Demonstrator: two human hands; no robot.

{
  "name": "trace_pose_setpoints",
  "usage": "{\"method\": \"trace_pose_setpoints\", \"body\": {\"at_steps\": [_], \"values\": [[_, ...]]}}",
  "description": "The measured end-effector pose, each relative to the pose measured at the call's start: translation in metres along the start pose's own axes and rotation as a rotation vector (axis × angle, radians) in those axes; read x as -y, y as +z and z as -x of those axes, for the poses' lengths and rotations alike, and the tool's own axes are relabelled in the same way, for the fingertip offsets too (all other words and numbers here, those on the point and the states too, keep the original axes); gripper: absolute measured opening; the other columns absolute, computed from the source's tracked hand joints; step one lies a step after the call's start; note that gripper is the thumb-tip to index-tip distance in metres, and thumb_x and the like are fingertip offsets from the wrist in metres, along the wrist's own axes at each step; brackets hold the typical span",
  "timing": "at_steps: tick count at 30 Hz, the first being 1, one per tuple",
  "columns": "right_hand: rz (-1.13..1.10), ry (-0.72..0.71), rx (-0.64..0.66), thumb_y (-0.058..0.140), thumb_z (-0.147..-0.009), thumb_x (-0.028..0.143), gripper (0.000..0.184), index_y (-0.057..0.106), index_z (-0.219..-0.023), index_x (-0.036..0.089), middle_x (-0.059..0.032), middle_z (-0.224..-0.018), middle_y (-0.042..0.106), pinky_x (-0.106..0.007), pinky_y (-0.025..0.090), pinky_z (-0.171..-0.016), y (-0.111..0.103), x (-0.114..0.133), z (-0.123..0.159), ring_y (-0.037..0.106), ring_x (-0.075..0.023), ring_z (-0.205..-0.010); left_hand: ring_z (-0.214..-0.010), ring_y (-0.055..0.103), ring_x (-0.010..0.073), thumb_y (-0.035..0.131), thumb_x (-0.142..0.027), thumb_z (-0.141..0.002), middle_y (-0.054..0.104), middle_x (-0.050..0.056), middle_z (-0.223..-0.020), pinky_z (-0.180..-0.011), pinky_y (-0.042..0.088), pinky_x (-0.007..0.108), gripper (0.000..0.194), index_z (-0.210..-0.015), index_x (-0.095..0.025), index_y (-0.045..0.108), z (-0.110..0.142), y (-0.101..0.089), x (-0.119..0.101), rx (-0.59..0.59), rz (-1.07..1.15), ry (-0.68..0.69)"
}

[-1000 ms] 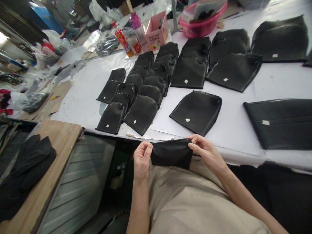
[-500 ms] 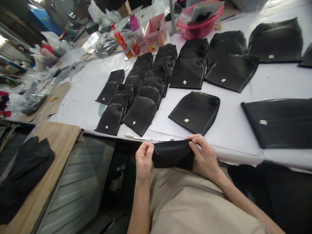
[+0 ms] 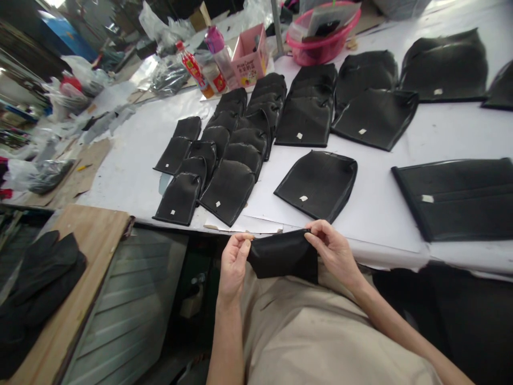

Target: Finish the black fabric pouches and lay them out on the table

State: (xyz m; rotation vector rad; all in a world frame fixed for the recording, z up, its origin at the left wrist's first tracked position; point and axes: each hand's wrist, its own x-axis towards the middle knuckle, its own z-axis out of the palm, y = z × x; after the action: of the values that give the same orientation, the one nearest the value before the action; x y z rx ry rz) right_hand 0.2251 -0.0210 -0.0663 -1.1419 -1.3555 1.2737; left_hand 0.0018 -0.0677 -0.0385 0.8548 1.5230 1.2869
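Note:
A piece of black leather-like material (image 3: 284, 255) hangs between my hands at the table's near edge, its top edge stretched level. My left hand (image 3: 234, 264) pinches the left top corner between thumb and fingers. At the right top corner, my right hand (image 3: 331, 248) grips the same edge in a pinch. Just beyond lies a single black panel (image 3: 318, 184) with a small white tag. Overlapping rows of similar black panels (image 3: 228, 187) cover the table to the left and behind. A larger black panel (image 3: 465, 198) rests at the right.
The white-covered table (image 3: 128, 155) spans the view. At its back stand a red-labelled bottle (image 3: 192, 67), a pink box (image 3: 249, 56) and a pink basin (image 3: 320, 45). On the left, black cloth (image 3: 44, 283) lies on a wooden board (image 3: 94, 230). Plastic bags (image 3: 72, 85) clutter the far left.
Both hands keep their pinch on the black piece. Its lower part has shifted slightly, with the lower right corner hanging more plainly. The whole view has drifted a little.

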Motion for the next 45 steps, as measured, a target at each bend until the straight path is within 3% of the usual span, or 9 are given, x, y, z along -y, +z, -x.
{"method": "trace_pose_setpoints", "body": {"at_steps": [4, 8, 12, 19, 22, 30, 34, 40, 45], "values": [[-0.002, -0.002, 0.037, 0.056, -0.092, 0.026, 0.018, 0.046, -0.077, 0.022, -0.0021, -0.088, 0.057, -0.027, 0.041, -0.072, 0.001, 0.004, 0.001, 0.052, -0.0161, -0.079, -0.083, 0.061, 0.0156, 0.066, -0.034, -0.087, 0.068, 0.005, -0.091, -0.077, 0.046, 0.025, 0.02, -0.097, -0.017, 0.069, -0.001, -0.008, -0.019, 0.199, -0.387, 0.115], [-0.009, 0.007, 0.075, 0.055, -0.092, 0.024, 0.019, 0.045, -0.077, 0.022, -0.001, -0.086, 0.055, -0.027, 0.041, -0.073, 0.003, 0.008, 0.002, 0.052, -0.0161, -0.08, -0.084, 0.062, 0.0175, 0.069, -0.032, -0.085, 0.069, 0.004, -0.089, -0.078, 0.045, 0.026, 0.016, -0.093, -0.018, 0.07, -0.004, 0.001, -0.033, 0.325, -0.691, 0.311], [0.005, -0.012, 0.082, 0.056, -0.092, 0.023, 0.017, 0.045, -0.078, 0.022, -0.0009, -0.087, 0.056, -0.027, 0.041, -0.074, 0.004, 0.009, 0.003, 0.053, -0.0164, -0.082, -0.075, 0.061, 0.0154, 0.061, -0.031, -0.091, 0.068, 0.002, -0.08, -0.072, 0.043, 0.025, 0.015, -0.087, -0.018, 0.067, -0.007, 0.009, -0.032, 0.383, -0.739, 0.356], [0.051, -0.059, 0.074, 0.057, -0.092, 0.022, 0.017, 0.046, -0.079, 0.022, -0.0016, -0.087, 0.058, -0.028, 0.042, -0.076, 0.005, 0.009, 0.005, 0.056, -0.017, -0.084, -0.063, 0.048, 0.0116, 0.056, -0.035, -0.092, 0.054, -0.001, -0.066, -0.06, 0.037, 0.022, 0.026, -0.074, -0.016, 0.06, -0.013, 0.002, -0.024, 0.448, -0.599, 0.128], [0.059, -0.08, 0.095, 0.058, -0.091, 0.022, 0.018, 0.046, -0.077, 0.022, -0.0011, -0.085, 0.058, -0.028, 0.043, -0.076, 0.006, 0.009, 0.006, 0.056, -0.017, -0.084, -0.063, 0.046, 0.0118, 0.052, -0.036, -0.094, 0.052, -0.001, -0.067, -0.06, 0.036, 0.023, 0.028, -0.075, -0.016, 0.057, -0.013, -0.001, -0.027, 0.487, -0.648, 0.104], [0.102, -0.094, 0.15, 0.058, -0.092, 0.023, 0.017, 0.045, -0.08, 0.023, -0.0013, -0.083, 0.058, -0.029, 0.044, -0.075, 0.011, 0.011, 0.007, 0.056, -0.018, -0.082, -0.087, 0.059, 0.0225, 0.053, -0.037, -0.095, 0.067, 0.007, -0.095, -0.079, 0.04, 0.032, 0.021, -0.102, -0.021, 0.063, 0.0, 0.02, -0.044, 0.481, -1.095, 0.469], [0.108, -0.113, 0.19, 0.058, -0.092, 0.024, 0.016, 0.046, -0.081, 0.023, -0.0024, -0.085, 0.058, -0.031, 0.045, -0.076, 0.012, 0.01, 0.008, 0.057, -0.0187, -0.082, -0.074, 0.055, 0.018, 0.047, -0.032, -0.097, 0.061, 0.004, -0.081, -0.068, 0.039, 0.028, 0.022, -0.087, -0.02, 0.062, 0.0, 0.031, -0.034, 0.498, -0.96, 0.431], [0.084, -0.178, 0.271, 0.07, -0.084, 0.024, 0.019, 0.052, -0.085, 0.023, -0.0032, -0.091, 0.06, -0.032, 0.047, -0.079, 0.005, 0.006, 0.008, 0.058, -0.0195, -0.087, -0.071, 0.052, 0.0141, 0.051, -0.032, -0.095, 0.056, 0.0, -0.075, -0.067, 0.039, 0.023, 0.021, -0.082, -0.018, 0.06, -0.002, 0.029, -0.028, 0.495, -0.652, 0.197], [0.097, -0.213, 0.215, 0.068, -0.086, 0.021, 0.011, 0.058, -0.082, 0.023, -0.0045, -0.099, 0.059, -0.034, 0.048, -0.085, 0.009, 0.003, 0.012, 0.059, -0.0198, -0.094, -0.069, 0.049, 0.0129, 0.055, -0.041, -0.092, 0.055, 0.0, -0.073, -0.063, 0.038, 0.021, 0.029, -0.079, -0.016, 0.062, -0.001, 0.032, -0.024, 0.435, -0.439, 0.008]]}}
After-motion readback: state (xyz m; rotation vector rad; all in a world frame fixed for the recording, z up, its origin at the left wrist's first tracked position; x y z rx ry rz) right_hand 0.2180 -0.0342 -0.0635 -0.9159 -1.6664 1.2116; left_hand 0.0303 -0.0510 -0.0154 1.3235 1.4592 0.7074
